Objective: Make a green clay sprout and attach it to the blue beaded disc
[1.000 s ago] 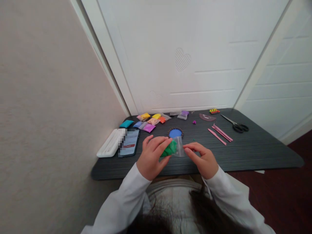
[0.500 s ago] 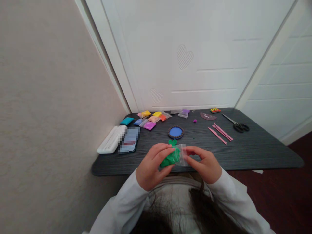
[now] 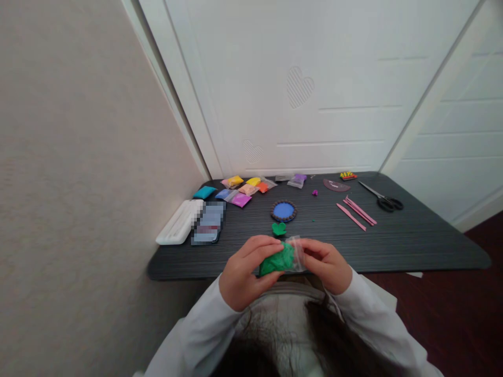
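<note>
Between my hands is a clear zip bag of green clay (image 3: 278, 258), close to the table's front edge. My left hand (image 3: 248, 269) grips its clay-filled end, fingers over the top and thumb below. The fingers of my right hand (image 3: 327, 262) pinch the clear, empty end at the opening; whether the seal is open I cannot tell. Just beyond the bag lies a green lobed clay piece (image 3: 279, 229). Behind that is a round blue disc (image 3: 283, 211) edged with dark brown beads of clay.
Several bags of coloured clay (image 3: 240, 199) lie at the back left, near a phone (image 3: 210, 222) and a white case (image 3: 181, 222). To the right are pink modelling tools (image 3: 359, 210), scissors (image 3: 383, 198), a translucent pink half-round piece (image 3: 336, 185) and a small yellow-and-red piece (image 3: 348, 176).
The bag and both hands have shifted slightly toward me, so more of the green lobed piece shows. My right fingers have closed further on the bag's clear end.
</note>
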The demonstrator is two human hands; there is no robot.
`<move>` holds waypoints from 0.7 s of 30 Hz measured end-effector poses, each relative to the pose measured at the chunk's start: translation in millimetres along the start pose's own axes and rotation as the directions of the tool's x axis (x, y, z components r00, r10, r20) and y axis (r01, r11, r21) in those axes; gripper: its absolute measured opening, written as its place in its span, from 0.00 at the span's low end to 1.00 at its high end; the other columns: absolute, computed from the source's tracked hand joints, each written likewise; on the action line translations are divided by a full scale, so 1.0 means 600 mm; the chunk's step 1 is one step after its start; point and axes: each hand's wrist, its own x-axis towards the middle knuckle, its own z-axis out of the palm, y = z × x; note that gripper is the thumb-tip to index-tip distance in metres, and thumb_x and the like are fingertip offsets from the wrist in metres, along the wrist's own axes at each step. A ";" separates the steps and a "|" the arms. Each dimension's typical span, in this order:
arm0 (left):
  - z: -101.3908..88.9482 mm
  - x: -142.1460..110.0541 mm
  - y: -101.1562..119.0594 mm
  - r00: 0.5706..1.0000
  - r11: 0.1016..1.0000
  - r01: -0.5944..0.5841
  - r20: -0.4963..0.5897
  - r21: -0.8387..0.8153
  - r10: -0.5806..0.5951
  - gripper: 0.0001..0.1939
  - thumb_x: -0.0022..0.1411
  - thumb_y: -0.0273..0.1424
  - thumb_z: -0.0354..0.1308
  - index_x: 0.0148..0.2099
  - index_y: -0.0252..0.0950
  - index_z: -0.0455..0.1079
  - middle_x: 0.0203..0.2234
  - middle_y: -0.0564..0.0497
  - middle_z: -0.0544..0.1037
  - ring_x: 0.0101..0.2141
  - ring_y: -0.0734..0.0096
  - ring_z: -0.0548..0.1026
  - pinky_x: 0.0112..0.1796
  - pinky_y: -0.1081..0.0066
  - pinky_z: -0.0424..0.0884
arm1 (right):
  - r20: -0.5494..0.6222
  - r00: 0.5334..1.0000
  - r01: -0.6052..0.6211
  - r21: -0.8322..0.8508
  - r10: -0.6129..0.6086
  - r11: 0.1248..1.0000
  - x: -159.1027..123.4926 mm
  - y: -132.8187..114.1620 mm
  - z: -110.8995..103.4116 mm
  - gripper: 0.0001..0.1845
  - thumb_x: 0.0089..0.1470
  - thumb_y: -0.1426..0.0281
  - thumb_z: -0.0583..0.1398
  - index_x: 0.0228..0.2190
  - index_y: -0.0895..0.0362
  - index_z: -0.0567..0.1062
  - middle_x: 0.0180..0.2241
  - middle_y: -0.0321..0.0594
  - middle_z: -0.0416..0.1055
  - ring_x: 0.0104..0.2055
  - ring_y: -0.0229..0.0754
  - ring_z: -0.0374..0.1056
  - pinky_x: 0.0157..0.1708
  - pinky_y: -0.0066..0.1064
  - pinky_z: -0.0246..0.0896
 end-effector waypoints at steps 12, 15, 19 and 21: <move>-0.007 -0.003 0.008 0.998 0.997 0.069 -0.013 -0.041 -0.069 0.14 0.45 0.24 0.59 0.38 0.34 0.70 0.36 0.45 0.74 0.37 0.71 0.72 0.39 0.72 0.70 | 0.162 0.964 0.260 -0.400 -0.212 0.879 0.000 -0.017 -0.007 0.15 0.43 0.69 0.61 0.37 0.56 0.72 0.34 0.39 0.71 0.36 0.37 0.65 0.37 0.29 0.60; -0.004 -0.003 0.011 0.997 0.998 0.063 -0.036 -0.012 -0.063 0.13 0.45 0.22 0.58 0.37 0.33 0.70 0.34 0.46 0.74 0.36 0.71 0.73 0.38 0.73 0.70 | 0.165 0.962 0.267 -0.384 -0.219 0.884 -0.002 -0.020 -0.001 0.12 0.44 0.69 0.60 0.35 0.56 0.72 0.32 0.39 0.70 0.35 0.37 0.65 0.36 0.28 0.60; 0.001 -0.003 0.010 0.995 0.997 0.056 -0.080 0.062 -0.051 0.11 0.47 0.22 0.57 0.36 0.35 0.70 0.34 0.47 0.74 0.36 0.72 0.72 0.39 0.73 0.70 | 0.149 0.967 0.249 -0.376 -0.207 0.892 -0.003 -0.022 0.006 0.13 0.44 0.69 0.60 0.36 0.56 0.72 0.34 0.40 0.70 0.36 0.38 0.65 0.38 0.29 0.59; 0.003 -0.005 0.010 0.995 0.996 0.034 -0.093 0.081 -0.026 0.10 0.48 0.22 0.57 0.36 0.35 0.70 0.34 0.47 0.74 0.37 0.72 0.72 0.39 0.72 0.70 | 0.131 0.970 0.238 -0.380 -0.203 0.894 -0.003 -0.023 0.010 0.13 0.44 0.70 0.60 0.36 0.56 0.72 0.34 0.40 0.70 0.37 0.38 0.65 0.39 0.29 0.59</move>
